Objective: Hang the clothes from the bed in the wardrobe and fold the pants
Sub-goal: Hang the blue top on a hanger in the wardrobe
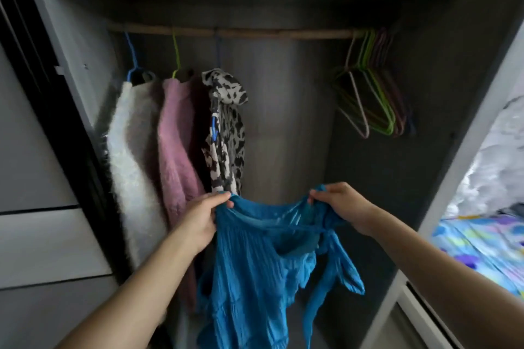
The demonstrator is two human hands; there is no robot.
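Holding the blue top (pixel 255 272) by its upper edge, your two hands keep it spread in front of the open wardrobe (pixel 289 122). Left hand (pixel 202 218): fingers (pixel 221 197) pinched on the left corner of the neckline. Right hand (pixel 340 207): fingers (pixel 317 195) pinched on the right corner. The stretched edge runs side to side, roughly parallel to the rail (pixel 269 33) above it; the rest of the cloth hangs straight down.

Whether a hanger already sits inside the top cannot be told. The bunch of empty hangers (pixel 368 99) hangs at the right end of the rail, above and to the right of your right hand, which is clearly the nearer one. My judgement: that hand should fetch a hanger while the left keeps hold of the cloth.

A bare stretch of rail lies directly above the top, between the spotted garment (pixel 226 127) and the empty hangers. The white fleece (pixel 133 150) and pink fleece (pixel 175 150) hang further left. The bed (pixel 482 241), with a patterned sheet, shows at the right edge.
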